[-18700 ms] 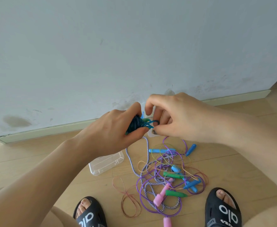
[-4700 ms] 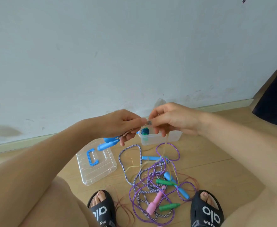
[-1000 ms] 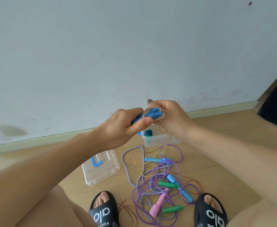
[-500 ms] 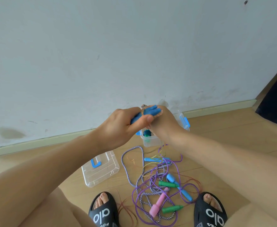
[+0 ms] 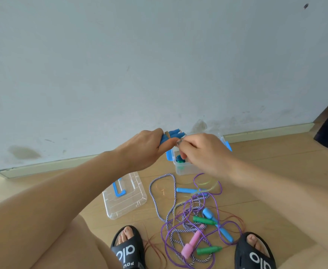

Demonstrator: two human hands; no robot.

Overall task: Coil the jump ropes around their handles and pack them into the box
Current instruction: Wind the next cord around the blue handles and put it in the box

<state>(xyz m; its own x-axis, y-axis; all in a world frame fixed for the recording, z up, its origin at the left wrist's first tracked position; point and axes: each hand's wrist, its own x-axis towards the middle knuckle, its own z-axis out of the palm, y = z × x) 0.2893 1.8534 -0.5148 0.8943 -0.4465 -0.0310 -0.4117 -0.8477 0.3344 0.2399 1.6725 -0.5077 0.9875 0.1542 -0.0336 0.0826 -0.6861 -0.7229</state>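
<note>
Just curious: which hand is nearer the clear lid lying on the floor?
Left. The left hand hovers up and right of the lid; the right hand is farther right, over the box.

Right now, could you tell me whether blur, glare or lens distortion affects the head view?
Head view: even, soft daylight, no glare; the baseboard bows from wide-angle distortion; the right hand is slightly motion-blurred, while the pink handle on the floor stays sharp.

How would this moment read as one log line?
step: coiling rope | left hand: holds blue handles | right hand: winding rope | box: one coil inside | floor: tangled ropes
</note>
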